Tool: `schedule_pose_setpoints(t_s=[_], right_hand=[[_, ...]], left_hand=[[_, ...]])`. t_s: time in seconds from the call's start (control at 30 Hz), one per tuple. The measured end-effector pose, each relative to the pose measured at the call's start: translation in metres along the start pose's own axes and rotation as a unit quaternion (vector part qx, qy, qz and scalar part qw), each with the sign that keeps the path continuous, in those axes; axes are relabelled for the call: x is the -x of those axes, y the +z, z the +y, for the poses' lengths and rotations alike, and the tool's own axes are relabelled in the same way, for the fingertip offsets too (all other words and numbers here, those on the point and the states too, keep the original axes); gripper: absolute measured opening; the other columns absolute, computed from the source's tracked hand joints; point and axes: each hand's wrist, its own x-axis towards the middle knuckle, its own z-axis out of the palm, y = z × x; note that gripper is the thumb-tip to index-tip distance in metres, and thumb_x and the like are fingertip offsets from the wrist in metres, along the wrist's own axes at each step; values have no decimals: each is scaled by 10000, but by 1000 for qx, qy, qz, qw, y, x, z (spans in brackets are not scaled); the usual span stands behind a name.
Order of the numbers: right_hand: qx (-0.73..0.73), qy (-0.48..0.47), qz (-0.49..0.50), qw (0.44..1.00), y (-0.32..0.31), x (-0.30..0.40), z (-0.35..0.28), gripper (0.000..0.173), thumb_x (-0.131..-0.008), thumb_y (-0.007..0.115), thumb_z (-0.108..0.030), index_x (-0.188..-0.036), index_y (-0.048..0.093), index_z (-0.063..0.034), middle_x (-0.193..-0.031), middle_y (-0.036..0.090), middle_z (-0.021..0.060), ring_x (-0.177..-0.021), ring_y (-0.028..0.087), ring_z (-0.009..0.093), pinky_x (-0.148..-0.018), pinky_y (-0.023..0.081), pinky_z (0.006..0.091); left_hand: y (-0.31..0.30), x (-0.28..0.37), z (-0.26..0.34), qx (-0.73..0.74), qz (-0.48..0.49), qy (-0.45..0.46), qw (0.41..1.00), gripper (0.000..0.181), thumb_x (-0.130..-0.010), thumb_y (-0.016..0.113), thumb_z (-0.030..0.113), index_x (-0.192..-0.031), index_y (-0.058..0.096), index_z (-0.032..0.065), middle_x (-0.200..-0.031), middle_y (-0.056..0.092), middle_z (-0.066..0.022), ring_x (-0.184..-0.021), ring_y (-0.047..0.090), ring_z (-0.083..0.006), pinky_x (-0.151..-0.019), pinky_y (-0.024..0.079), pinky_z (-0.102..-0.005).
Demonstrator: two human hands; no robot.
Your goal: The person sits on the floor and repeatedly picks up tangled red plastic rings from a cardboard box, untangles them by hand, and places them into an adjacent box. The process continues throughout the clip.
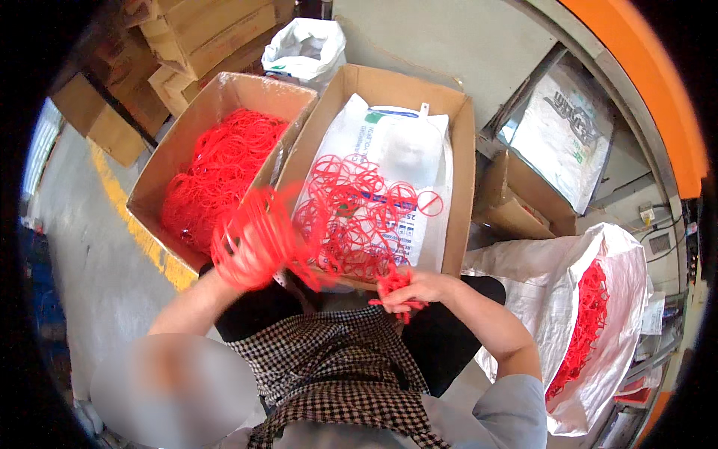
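Observation:
Many thin red plastic rings hang around my left hand in a motion-blurred bundle. This hand is over the near edge of the left cardboard box, which holds a heap of red rings. My right hand grips a small clump of red plastic pieces at the near edge of the right cardboard box. Inside that box, loose red rings lie scattered on a printed white sack. One ring with a crossbar lies apart, towards the right.
A white woven sack with red plastic scraps stands on my right. Behind the boxes is another open white sack. Stacked cartons rise at the back left. An open carton and a folded sack are farther right.

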Motion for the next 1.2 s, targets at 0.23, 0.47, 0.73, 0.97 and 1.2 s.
schedule_pose_setpoints(t_s=[0.23,0.47,0.73,0.97,1.2], right_hand=[[111,-150,540,821,-39,104,-4,165,-860,596,-223,-923,612,-71,-657,585,-2,-474,465,50,-420,365,189],[300,-147,891,306,-74,355,31,303,-908,537,-271,-963,611,18,-749,638,86,-643,586,141,-608,480,271],[521,346,750,216,-97,467,183,415,-828,554,-276,-1132,543,7,-1012,606,201,-886,593,356,-778,471,433],[593,242,757,128,-134,400,53,423,-815,532,-193,-1176,503,26,-1108,546,241,-1008,545,362,-888,433,399],[703,-228,531,414,-74,89,-75,196,-748,559,16,-928,618,-35,-873,605,136,-820,591,286,-740,484,356]], left_hand=[[-84,-109,-163,350,129,-364,853,293,-845,639,267,-1028,592,43,-895,631,-59,-720,590,-172,-617,493,-322],[-83,-186,-219,317,222,-465,796,711,-700,757,415,-1141,481,-70,-1132,565,-156,-966,584,-221,-838,478,-390],[-54,-137,-211,-153,200,-302,919,271,-756,634,325,-876,699,90,-888,658,-148,-851,643,-287,-756,501,-363],[74,-61,-125,-214,-381,107,893,258,-840,460,160,-1029,628,104,-958,617,-188,-914,605,-318,-800,483,-422],[167,-23,-159,-340,-496,116,791,332,-866,423,164,-1169,556,150,-1095,570,-164,-981,583,-326,-811,473,-432]])
